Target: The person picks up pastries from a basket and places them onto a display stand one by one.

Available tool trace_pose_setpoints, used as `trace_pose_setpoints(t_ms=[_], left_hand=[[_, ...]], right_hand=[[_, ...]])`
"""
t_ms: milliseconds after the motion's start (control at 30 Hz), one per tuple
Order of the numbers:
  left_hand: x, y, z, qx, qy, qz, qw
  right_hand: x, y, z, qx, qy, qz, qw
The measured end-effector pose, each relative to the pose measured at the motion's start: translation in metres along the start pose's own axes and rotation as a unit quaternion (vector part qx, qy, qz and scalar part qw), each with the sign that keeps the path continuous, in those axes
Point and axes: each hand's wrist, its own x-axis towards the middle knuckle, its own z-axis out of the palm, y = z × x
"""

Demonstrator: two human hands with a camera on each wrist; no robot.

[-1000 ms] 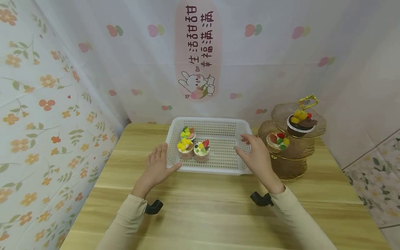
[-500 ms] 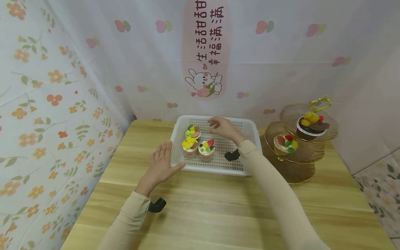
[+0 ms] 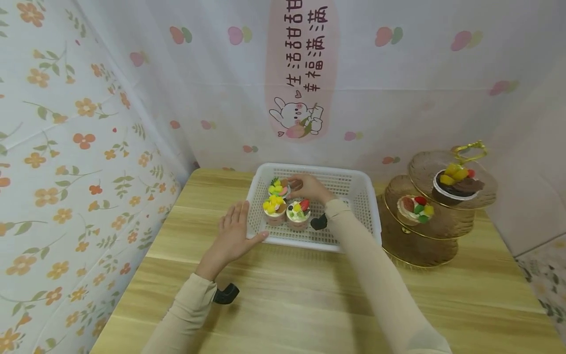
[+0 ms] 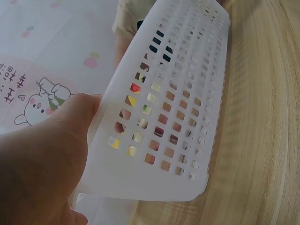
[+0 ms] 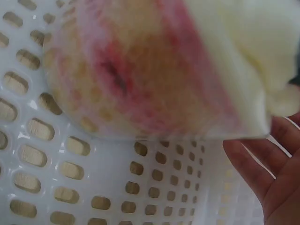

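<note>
A white plastic basket holds three toy cream cups on its left side. The rear cup has yellow and pink topping. In front stand a yellow-topped cup and a cup with a strawberry. My right hand is inside the basket, fingertips right at the rear cup's right edge. Up close in the right wrist view, a pink-patterned cup partly covers those fingers. My left hand rests at the basket's front left corner, fingers straight along the rim, thumb at the front rim.
On the right stands a tiered brown stand with gold rims and a gold handle. It bears a chocolate cupcake and a fruit tart. A patterned curtain hangs behind the wooden table.
My right hand has moved left from the basket's right rim, across its inside, to the rear cup. My left hand has stayed at the corner. The head view has shifted slightly.
</note>
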Motion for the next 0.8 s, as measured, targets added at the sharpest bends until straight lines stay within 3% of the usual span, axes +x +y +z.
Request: trace_pose_setpoints(t_ms=[233,800], left_hand=[[0.001,-0.001,0.002,0.001,0.008,0.003,1.0],[0.002,-0.002,0.005,-0.002,0.01,0.0,0.9999]], right_hand=[[0.005,0.007,0.008,0.024,-0.006,-0.004,0.9997],[0.017,0.012,0.02,-0.076,0.04,-0.032,0.9958]])
